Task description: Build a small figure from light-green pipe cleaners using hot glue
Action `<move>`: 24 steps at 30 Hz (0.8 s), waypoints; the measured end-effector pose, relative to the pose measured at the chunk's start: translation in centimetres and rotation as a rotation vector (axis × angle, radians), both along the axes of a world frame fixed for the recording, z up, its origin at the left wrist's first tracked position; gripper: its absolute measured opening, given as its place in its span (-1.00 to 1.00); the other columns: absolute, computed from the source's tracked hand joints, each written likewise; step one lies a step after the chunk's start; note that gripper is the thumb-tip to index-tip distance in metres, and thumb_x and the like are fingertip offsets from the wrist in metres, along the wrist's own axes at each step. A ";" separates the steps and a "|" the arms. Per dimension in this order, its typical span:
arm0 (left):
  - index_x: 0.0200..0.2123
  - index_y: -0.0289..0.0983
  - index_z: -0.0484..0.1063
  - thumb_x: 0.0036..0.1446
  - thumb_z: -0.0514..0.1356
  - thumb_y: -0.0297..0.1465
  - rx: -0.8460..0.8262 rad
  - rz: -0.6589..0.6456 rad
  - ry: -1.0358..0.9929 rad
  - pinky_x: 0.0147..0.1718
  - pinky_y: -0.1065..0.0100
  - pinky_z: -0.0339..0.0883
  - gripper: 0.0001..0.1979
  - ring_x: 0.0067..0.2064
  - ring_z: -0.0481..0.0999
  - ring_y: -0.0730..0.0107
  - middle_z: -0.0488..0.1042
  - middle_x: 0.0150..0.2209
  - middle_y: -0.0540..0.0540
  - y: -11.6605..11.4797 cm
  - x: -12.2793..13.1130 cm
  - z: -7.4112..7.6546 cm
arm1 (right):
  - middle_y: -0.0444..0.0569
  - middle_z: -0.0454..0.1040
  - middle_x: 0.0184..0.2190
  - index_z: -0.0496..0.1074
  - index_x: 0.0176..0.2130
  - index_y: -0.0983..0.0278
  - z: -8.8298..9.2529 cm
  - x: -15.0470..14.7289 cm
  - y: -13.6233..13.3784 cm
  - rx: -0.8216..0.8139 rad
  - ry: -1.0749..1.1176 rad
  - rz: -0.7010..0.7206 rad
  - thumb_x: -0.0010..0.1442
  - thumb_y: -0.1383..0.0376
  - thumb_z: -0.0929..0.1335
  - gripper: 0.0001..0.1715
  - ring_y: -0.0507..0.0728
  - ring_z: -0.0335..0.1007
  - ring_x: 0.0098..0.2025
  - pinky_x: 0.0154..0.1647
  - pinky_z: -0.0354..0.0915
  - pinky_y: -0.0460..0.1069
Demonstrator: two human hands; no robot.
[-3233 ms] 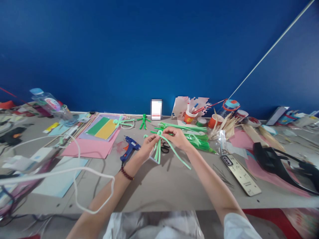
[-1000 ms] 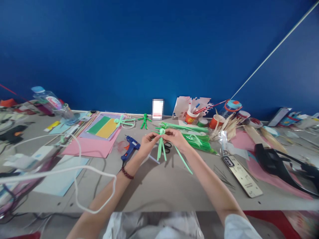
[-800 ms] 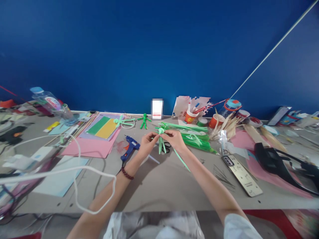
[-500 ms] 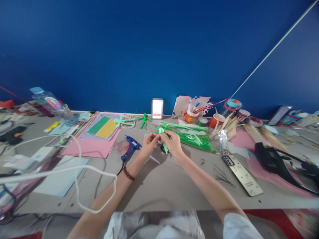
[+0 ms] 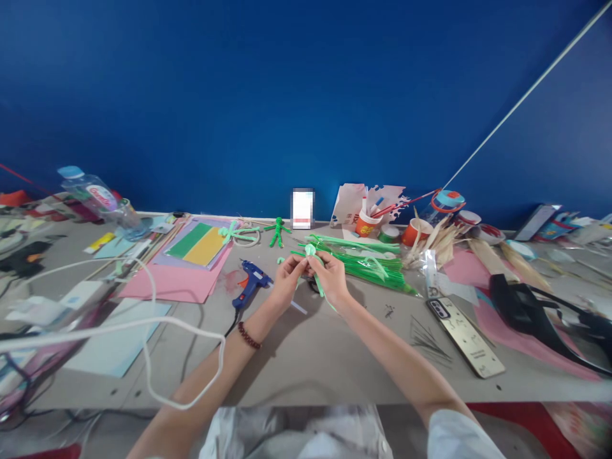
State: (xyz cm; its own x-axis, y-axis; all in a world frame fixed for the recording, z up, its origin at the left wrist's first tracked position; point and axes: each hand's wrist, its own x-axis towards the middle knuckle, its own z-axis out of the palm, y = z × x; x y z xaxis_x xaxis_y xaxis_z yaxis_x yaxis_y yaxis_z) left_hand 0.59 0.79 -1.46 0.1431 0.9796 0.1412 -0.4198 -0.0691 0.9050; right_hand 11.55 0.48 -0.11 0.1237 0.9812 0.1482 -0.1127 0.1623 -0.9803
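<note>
My left hand (image 5: 287, 280) and my right hand (image 5: 329, 278) meet above the middle of the table, fingertips pinched together. Between them they hold a light green pipe cleaner (image 5: 310, 249), coiled into a small ball at the top, with strands hanging below the fingers. Beyond and to the right lies a bundle of green pipe cleaners (image 5: 375, 268) in a clear bag. A dark green pipe-cleaner figure (image 5: 278, 232) stands behind my hands. Farther left, a light green pipe-cleaner piece (image 5: 233, 233) rests by the coloured sheets. A blue glue gun (image 5: 251, 282) lies left of my left hand.
Pink paper (image 5: 176, 280) and a white cable (image 5: 186, 322) are at the left. A phone (image 5: 466, 338) and thin dark wires (image 5: 430, 341) lie at the right. Paper cups (image 5: 367, 224) and dried husks (image 5: 433, 239) stand at the back, before a blue wall (image 5: 239, 115).
Both hands stay nearly in place, fingers shifting slightly around the light green coil. The hanging strands have swung a little to the right.
</note>
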 end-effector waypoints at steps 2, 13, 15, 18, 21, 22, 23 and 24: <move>-0.44 -0.32 0.39 -0.03 0.27 -0.21 -0.008 -0.003 0.016 -0.38 0.40 0.30 -0.73 -0.47 0.38 0.50 0.41 -0.52 0.01 0.2 -0.1 -0.1 | -0.15 0.38 -0.55 0.44 -0.41 0.27 0.2 0.1 0.2 -0.003 -0.015 0.018 -0.02 0.13 0.39 -0.75 0.03 0.27 -0.53 -0.47 0.26 -0.05; -0.41 -0.29 0.44 -0.08 0.28 -0.16 0.046 0.106 0.182 -0.55 0.47 0.20 -0.70 -0.56 0.27 0.55 0.35 -0.56 0.05 0.3 -0.5 0.7 | -0.08 0.49 -0.43 0.46 -0.36 0.28 1.1 1.1 0.6 0.018 -0.056 0.101 -0.08 0.13 0.43 -0.71 0.09 0.39 -0.39 -0.32 0.32 -0.01; -0.43 -0.29 0.43 -0.09 0.29 -0.17 0.038 0.101 0.172 -0.53 0.47 0.22 -0.71 -0.52 0.29 0.54 0.36 -0.53 0.03 0.3 -0.6 0.8 | -0.13 0.47 -0.50 0.46 -0.41 0.27 1.3 1.1 0.6 -0.086 0.080 0.175 -0.12 0.12 0.46 -0.69 0.05 0.37 -0.48 -0.38 0.33 -0.02; -0.46 -0.30 0.43 -0.10 0.31 -0.21 -0.001 0.044 0.140 -0.46 0.47 0.26 -0.73 -0.47 0.34 0.52 0.40 -0.48 0.01 0.4 -0.8 0.8 | -0.17 0.44 -0.57 0.45 -0.44 0.28 1.6 1.1 0.6 -0.183 0.195 0.256 -0.17 0.11 0.49 -0.67 0.02 0.35 -0.56 -0.42 0.34 -0.02; -0.47 -0.30 0.44 -0.12 0.32 -0.25 -0.043 -0.007 0.111 -0.43 0.46 0.26 -0.76 -0.47 0.34 0.53 0.40 -0.49 0.02 0.6 -1.1 0.7 | -0.17 0.45 -0.59 0.45 -0.45 0.29 1.9 1.3 0.5 -0.214 0.224 0.300 -0.18 0.11 0.50 -0.65 0.02 0.36 -0.58 -0.43 0.35 -0.02; -0.48 -0.30 0.44 -0.13 0.33 -0.26 -0.054 -0.016 0.102 -0.43 0.46 0.26 -0.77 -0.48 0.34 0.53 0.40 -0.50 0.02 0.7 -1.2 0.7 | -0.16 0.45 -0.59 0.45 -0.46 0.29 1.9 1.3 0.5 -0.221 0.227 0.307 -0.18 0.10 0.50 -0.65 0.02 0.37 -0.58 -0.43 0.35 -0.02; -0.48 -0.30 0.44 -0.15 0.34 -0.27 -0.062 -0.022 0.091 -0.43 0.46 0.26 -0.77 -0.48 0.34 0.53 0.40 -0.50 0.02 0.7 -1.2 0.8 | -0.16 0.45 -0.58 0.44 -0.46 0.29 1.9 1.4 0.5 -0.226 0.227 0.310 -0.18 0.09 0.50 -0.64 0.02 0.37 -0.57 -0.42 0.35 -0.02; -0.47 -0.30 0.44 -0.16 0.35 -0.27 -0.070 -0.029 0.083 -0.43 0.46 0.26 -0.76 -0.48 0.34 0.53 0.40 -0.50 0.02 0.8 -1.2 0.8 | -0.16 0.46 -0.58 0.44 -0.46 0.28 1.9 1.5 0.5 -0.228 0.227 0.308 -0.19 0.08 0.50 -0.63 0.02 0.38 -0.57 -0.42 0.35 -0.02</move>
State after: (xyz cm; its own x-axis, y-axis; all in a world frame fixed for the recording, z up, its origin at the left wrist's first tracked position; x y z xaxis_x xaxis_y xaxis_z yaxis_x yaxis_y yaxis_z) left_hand -0.64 1.54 -0.66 0.1803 0.9818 0.0590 -0.3445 0.0068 0.9388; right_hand 13.01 1.01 1.82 -0.1750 0.9818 -0.0736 -0.3386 -0.1302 -0.9319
